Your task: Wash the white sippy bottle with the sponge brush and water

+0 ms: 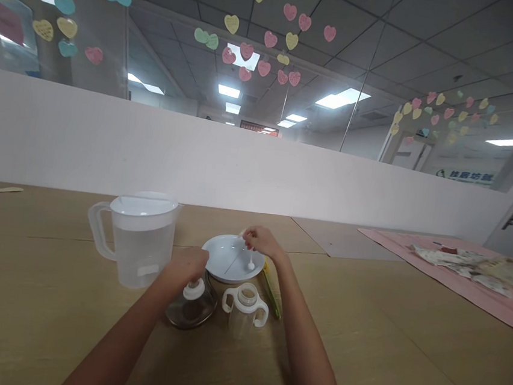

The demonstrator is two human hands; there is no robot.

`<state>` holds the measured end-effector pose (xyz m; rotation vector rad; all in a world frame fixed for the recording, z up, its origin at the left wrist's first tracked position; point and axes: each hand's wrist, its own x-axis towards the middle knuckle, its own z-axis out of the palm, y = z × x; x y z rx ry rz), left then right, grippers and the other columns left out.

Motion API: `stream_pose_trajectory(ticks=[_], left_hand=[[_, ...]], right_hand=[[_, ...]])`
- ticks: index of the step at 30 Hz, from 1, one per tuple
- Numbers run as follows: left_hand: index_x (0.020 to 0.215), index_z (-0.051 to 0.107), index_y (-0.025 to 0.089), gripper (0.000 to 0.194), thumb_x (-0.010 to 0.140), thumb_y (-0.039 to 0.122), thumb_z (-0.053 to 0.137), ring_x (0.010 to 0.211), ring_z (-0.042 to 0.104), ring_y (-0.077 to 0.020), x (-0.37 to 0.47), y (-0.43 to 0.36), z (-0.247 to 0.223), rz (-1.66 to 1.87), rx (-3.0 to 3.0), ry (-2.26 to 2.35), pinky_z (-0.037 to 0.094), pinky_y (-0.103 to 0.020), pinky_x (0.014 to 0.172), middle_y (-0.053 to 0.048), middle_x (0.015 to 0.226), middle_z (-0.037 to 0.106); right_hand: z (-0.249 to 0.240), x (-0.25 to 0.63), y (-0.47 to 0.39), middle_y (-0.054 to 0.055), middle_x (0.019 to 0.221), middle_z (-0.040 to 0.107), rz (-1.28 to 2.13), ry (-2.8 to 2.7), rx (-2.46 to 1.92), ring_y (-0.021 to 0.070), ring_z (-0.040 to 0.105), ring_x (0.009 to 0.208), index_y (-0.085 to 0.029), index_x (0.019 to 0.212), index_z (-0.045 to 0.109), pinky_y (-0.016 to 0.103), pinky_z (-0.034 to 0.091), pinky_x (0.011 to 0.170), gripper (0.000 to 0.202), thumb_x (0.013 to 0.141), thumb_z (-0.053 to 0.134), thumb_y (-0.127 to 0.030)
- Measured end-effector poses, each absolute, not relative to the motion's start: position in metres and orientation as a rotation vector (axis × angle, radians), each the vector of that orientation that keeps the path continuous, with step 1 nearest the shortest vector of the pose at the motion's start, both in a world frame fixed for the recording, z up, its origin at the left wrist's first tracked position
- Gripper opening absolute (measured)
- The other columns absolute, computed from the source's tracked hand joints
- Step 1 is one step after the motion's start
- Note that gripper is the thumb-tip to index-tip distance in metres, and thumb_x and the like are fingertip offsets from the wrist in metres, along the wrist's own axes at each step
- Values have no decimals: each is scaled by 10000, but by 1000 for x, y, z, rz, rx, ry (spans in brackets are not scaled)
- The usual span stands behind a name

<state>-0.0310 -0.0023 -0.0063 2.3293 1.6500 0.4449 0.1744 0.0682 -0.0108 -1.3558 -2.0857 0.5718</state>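
My left hand (189, 265) is closed round the top of a white cap (193, 290), above a shiny metal dish (190, 314). Over the far right part of a white bowl (216, 269), my right hand (254, 239) pinches something small and pale that I cannot make out. A small white piece (250, 265) shows below its fingers, over the bowl. Nearer me stands a clear bottle (241, 321) with two white handles and an open top. A yellow-green brush-like tool (273, 292) lies right of the bowl.
A lidded clear pitcher (141, 254) with liquid stands at the left on the wooden table (46, 305). A flat pale piece (9, 190) lies far left. On the right, folded cloths (480, 267) rest on a pink cloth (418, 258). A white wall (240, 173) rises behind.
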Motion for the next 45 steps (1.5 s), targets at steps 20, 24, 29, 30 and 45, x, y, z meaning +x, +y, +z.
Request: stream_pose_trajectory(ticks=[20,24,29,30,45], left_hand=[[645,599,164,224,714,297,432,597,521,-144,-42,-43,60,287,2517,1622,306,-221,491,-26,671,625],[628,582,169,299,775,343,388,535,498,-134,-40,-49,66,420,2603,1595,282,-229,468,-21,621,603],[743,600,185,330,843,315,314,623,547,-153,-27,-59,70,717,2722,1468,338,-235,526,-33,720,634],[778,600,187,327,852,303,303,651,559,-160,-25,-59,69,768,2731,1458,355,-238,544,-38,755,642],[865,553,192,339,876,398,284,741,616,-159,-23,-45,63,1224,2444,1186,478,-231,571,-20,832,655]], right_hand=[[38,182,3,40,827,659,988,-2421,-1213,117,599,674,-152,940,653,178,493,510,291,652,619,-177],[45,179,-9,80,1054,607,837,-2360,-1133,133,605,750,-200,1158,549,202,495,541,488,683,639,-264],[48,145,-24,56,1089,588,538,-2407,-843,187,556,928,-222,1172,513,306,458,765,614,603,715,-335],[47,138,-24,47,1048,603,457,-2368,-815,187,550,925,-211,1137,533,315,442,786,556,615,702,-300],[39,141,-5,17,998,605,769,-2028,-621,146,565,797,-227,1218,471,274,460,713,634,606,617,-155]])
